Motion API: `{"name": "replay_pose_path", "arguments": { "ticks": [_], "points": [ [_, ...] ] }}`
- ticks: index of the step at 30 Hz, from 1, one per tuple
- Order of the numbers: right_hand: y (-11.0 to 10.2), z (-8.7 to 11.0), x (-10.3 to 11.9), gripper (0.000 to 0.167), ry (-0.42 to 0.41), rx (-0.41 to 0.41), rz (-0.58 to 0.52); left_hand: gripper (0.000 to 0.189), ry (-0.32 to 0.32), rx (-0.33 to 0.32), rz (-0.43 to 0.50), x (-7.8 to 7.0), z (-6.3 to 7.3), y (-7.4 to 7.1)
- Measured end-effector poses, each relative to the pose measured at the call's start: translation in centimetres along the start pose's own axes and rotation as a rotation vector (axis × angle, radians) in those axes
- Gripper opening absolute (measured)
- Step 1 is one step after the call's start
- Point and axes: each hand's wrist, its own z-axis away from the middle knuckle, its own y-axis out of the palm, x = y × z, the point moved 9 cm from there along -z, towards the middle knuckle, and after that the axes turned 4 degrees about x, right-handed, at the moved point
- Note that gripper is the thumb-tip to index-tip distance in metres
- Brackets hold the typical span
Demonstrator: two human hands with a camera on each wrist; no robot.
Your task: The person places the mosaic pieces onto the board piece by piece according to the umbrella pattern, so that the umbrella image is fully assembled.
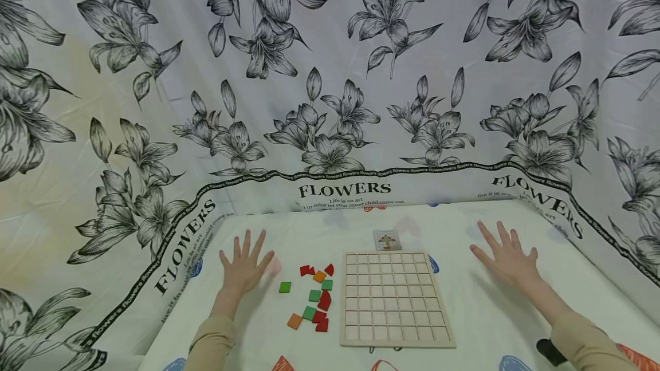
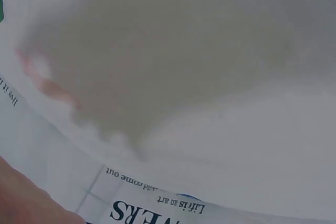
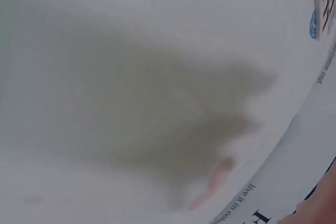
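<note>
My left hand [image 1: 243,268] is spread with straight fingers over the left part of the table, holding nothing. Its nearest thing is a lone green square tile [image 1: 285,287]. On the right, my right hand [image 1: 507,259] is likewise spread and holds nothing. Both wrist views show a hand's shadow on the cloth. Between the hands lies a wooden grid board [image 1: 342,302], its squares bare. Left of the board are several loose tiles: green squares, orange squares such as the orange tile [image 1: 294,321], and red pieces [image 1: 324,300], some with a curved edge.
A small card [image 1: 387,240] with a gridded tree-like or mushroom-like picture lies just behind the board. A patterned white cloth [image 1: 309,228] covers the table. Flower-printed curtains [image 1: 330,125] enclose the back and sides. A dark object [image 1: 549,352] lies partly under the right forearm.
</note>
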Motion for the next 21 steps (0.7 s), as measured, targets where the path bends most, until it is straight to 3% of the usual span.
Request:
{"name": "replay_pose_path", "arguments": {
  "ticks": [12,21],
  "points": [
    [1.4,-0.2,3.8,0.077,-0.09,0.119,-0.092,0.07,0.033,0.014,0.004,-2.2,0.0,0.2],
    [2.9,-0.1,6.6,0.08,-0.213,0.247,-0.398,0.067,0.063,0.038,0.011,-4.0,-0.4,1.0]
  ]
}}
